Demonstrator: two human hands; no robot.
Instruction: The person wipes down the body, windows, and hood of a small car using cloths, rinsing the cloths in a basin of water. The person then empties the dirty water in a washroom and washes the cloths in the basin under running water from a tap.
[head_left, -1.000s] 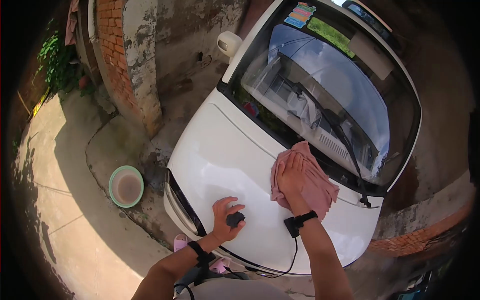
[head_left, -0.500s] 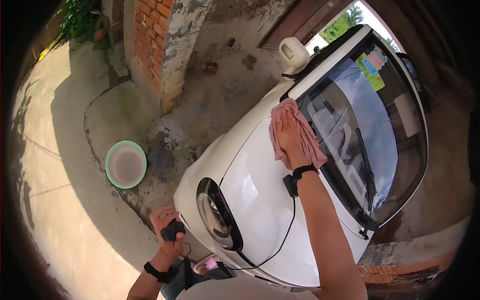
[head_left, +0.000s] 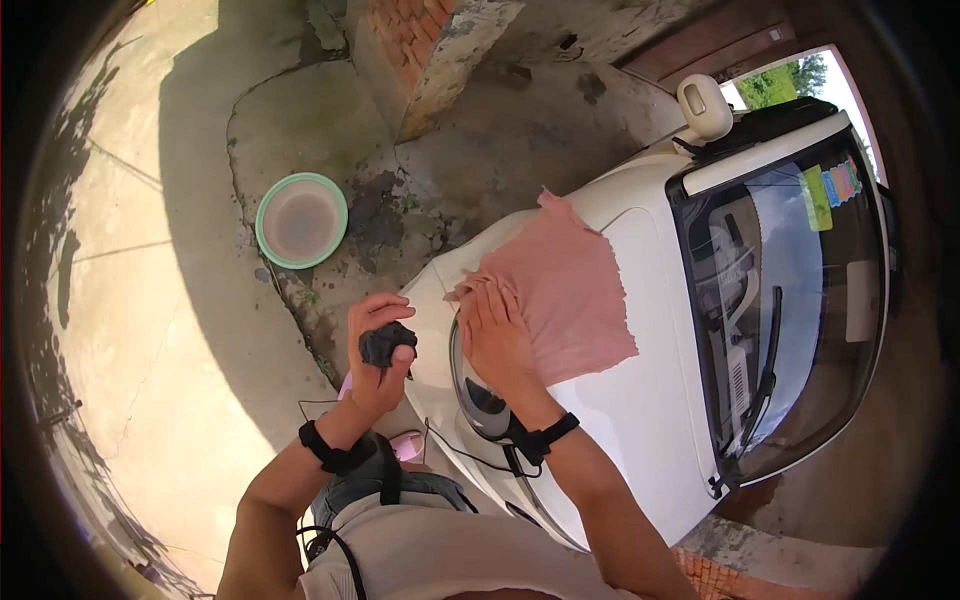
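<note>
My right hand (head_left: 497, 338) presses on the near left edge of a pink cloth (head_left: 575, 290), over the top of the headlight (head_left: 478, 385). The cloth bunches under its fingers and spreads out across the hood (head_left: 640, 410) of a white car. To the left, in front of the car, my left hand (head_left: 372, 375) is raised with its fingers curled round a dark, crumpled, cloth-like bundle (head_left: 386, 345). Each wrist wears a black strap; a cable runs from the right one.
A green-rimmed basin (head_left: 262, 222) stands on the concrete ground (head_left: 290, 120) at the left. Beyond it a brick pillar (head_left: 415, 50) rises. The side mirror (head_left: 704, 105) juts out from the car; a wiper (head_left: 765, 385) lies on the windshield (head_left: 790, 290).
My right hand has moved from beside the windshield down to the headlight, bringing the pink cloth, which is now spread out. My left hand has lifted, still round the dark bundle. The view has shifted.
</note>
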